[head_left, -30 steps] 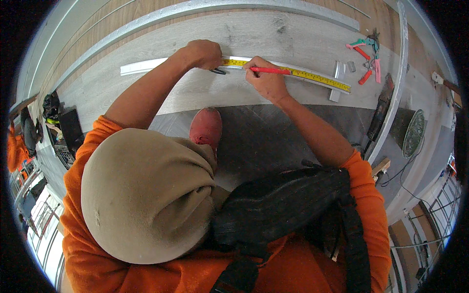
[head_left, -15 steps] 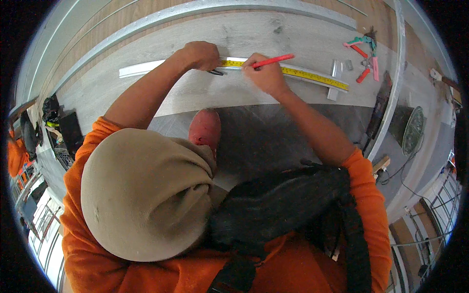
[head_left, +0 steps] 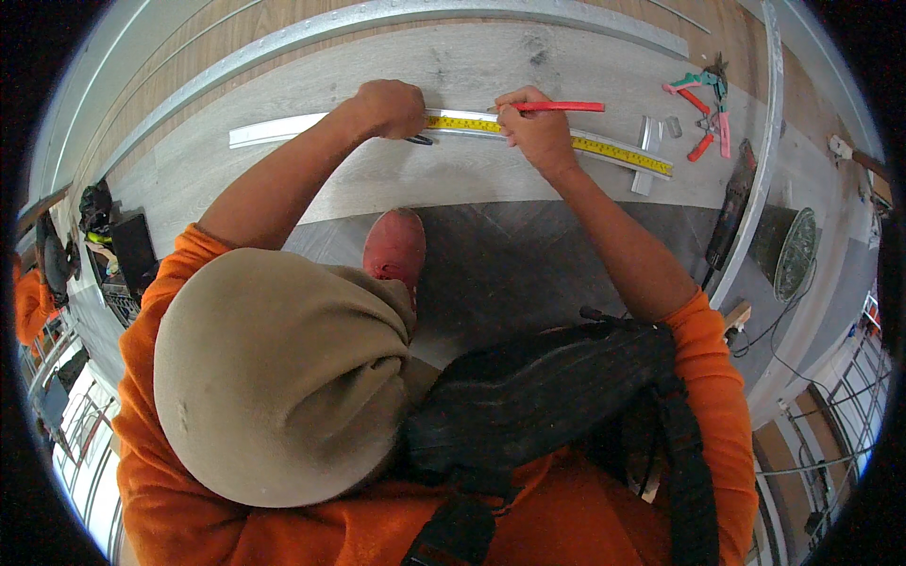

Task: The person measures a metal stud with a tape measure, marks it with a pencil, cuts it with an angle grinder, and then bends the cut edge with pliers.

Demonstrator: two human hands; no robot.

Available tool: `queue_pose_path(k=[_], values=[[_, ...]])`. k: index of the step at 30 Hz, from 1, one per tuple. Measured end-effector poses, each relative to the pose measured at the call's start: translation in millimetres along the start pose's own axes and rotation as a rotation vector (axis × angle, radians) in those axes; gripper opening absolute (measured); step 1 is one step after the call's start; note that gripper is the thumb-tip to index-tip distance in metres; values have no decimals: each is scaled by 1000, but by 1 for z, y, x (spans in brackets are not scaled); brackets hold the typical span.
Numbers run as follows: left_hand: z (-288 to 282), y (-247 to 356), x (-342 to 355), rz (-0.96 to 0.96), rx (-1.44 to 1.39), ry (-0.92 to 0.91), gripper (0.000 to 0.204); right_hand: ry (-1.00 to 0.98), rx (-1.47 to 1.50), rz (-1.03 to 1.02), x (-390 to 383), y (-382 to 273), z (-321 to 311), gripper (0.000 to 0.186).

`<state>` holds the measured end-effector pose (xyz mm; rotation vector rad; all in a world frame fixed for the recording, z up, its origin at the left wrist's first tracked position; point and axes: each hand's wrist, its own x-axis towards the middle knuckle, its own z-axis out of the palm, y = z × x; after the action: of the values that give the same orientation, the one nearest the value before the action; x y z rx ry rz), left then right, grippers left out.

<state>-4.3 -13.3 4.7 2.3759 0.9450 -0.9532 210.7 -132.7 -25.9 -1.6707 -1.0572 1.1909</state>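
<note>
A yellow tape measure [head_left: 453, 124] lies stretched along a thin metal profile [head_left: 274, 131] on the grey wood-look floor. My left hand [head_left: 392, 108] is closed over the tape's left end and presses it against the profile. It hides the tape's case, and a small dark piece pokes out below the fingers. In my right hand [head_left: 543, 137] is a red pencil [head_left: 576, 107], pinched with its tip pointing left, close to the tape's upper edge. Across the tape's right end lies a short metal offcut [head_left: 647, 156].
Tin snips [head_left: 703, 104] with coloured handles lie at the far right. A long metal channel [head_left: 453, 13] curves across the back, and another rail [head_left: 746, 226] runs down the right. Beside that rail are a dark power tool [head_left: 729, 217] and a round greenish object [head_left: 796, 255].
My right hand has shifted right along the tape, and the pencil now lies nearly level. My left hand stays in about the same place.
</note>
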Motion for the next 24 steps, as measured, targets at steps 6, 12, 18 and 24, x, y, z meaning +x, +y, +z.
queue_pose_path(k=[6, 12, 18, 24], values=[[-9, 6, -4, -22, -31, -15, 41, -66, -99, -87, 3, 2, 14, 11], [-8, 2, -7, -28, -22, -38, 41, -89, -217, -112, 0, -7, 21, 12], [-8, 1, 5, 42, 26, -22, 37, -54, -199, -185, 2, 1, 18, 10], [-7, 4, -1, 22, -9, -13, 39, -23, -178, -161, -1, 1, 23, 11]])
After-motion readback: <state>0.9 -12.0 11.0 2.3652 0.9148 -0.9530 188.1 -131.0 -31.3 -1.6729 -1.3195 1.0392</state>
